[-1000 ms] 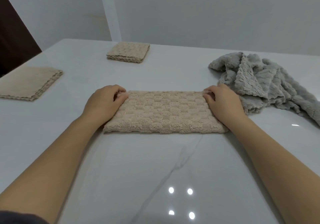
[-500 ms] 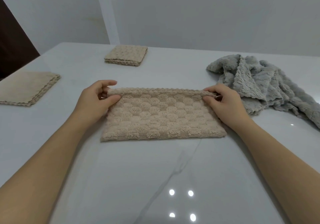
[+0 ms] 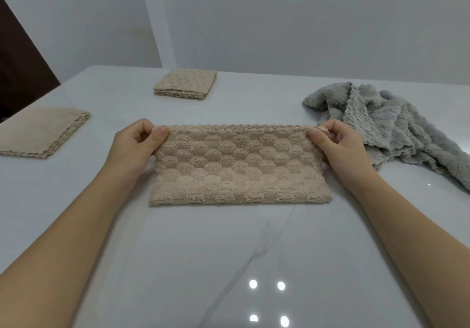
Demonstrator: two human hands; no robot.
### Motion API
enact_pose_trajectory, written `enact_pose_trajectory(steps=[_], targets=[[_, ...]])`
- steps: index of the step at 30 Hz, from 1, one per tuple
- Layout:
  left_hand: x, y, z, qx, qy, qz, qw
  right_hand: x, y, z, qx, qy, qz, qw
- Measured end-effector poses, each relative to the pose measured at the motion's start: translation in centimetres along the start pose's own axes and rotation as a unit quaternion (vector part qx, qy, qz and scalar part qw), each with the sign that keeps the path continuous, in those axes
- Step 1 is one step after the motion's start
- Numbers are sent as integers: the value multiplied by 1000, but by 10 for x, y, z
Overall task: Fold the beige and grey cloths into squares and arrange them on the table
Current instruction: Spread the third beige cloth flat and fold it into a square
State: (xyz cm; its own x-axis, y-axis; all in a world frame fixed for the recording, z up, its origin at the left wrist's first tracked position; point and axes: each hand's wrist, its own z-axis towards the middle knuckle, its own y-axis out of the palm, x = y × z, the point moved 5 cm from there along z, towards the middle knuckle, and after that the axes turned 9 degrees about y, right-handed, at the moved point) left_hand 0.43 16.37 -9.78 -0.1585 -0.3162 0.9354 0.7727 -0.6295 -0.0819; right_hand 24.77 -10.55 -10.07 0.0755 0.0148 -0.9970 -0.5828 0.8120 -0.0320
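Half-folded beige cloth, mid-table, is pinched at far corners by left hand & right hand, prob. so edges are squared before next fold.

Grey cloths — right end cut off

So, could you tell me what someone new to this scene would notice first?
Most likely the beige cloth folded into a long strip at the middle of the white table, with the left hand and right hand each pinching one of its far corners. Next, the rumpled grey cloths heaped at the right, against two neat beige squares: one at the far centre, one at the left edge.
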Motion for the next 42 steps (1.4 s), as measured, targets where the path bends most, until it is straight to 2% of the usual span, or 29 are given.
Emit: enact_pose_trajectory(steps=[9, 15, 22, 27, 32, 35, 37, 39, 41, 42], targets=[[-6, 11, -2, -46, -28, 13, 998, 2, -1, 0, 11, 12, 10, 1000], [-1, 2, -2, 13, -6, 54, 998, -3, 2, -3, 17, 9, -6, 1000], [3, 3, -3, 16, 8, 82, 996, -3, 2, -4, 11, 12, -29, 999], [4, 3, -3, 22, -8, 39, 999, -2, 1, -3, 9, 12, -31, 999], [1, 6, -4, 14, -70, -29, 997, -2, 0, -3, 12, 16, -7, 1000], [3, 16, -7, 51, -121, -63, 989, -3, 8, -4, -9, 56, 51, 997], [7, 17, -10, 81, -157, -10, 984, -3, 9, -2, -17, 107, 80, 991], [7, 14, -10, 52, -155, 127, 978, -1, 6, 1, -5, 120, 28, 992], [4, 11, -10, -1, -119, 299, 947, 4, 1, 3, 40, 63, -144, 987], [3, 10, -11, -17, -90, 388, 917, 5, 2, 3, 62, 22, -247, 967]])
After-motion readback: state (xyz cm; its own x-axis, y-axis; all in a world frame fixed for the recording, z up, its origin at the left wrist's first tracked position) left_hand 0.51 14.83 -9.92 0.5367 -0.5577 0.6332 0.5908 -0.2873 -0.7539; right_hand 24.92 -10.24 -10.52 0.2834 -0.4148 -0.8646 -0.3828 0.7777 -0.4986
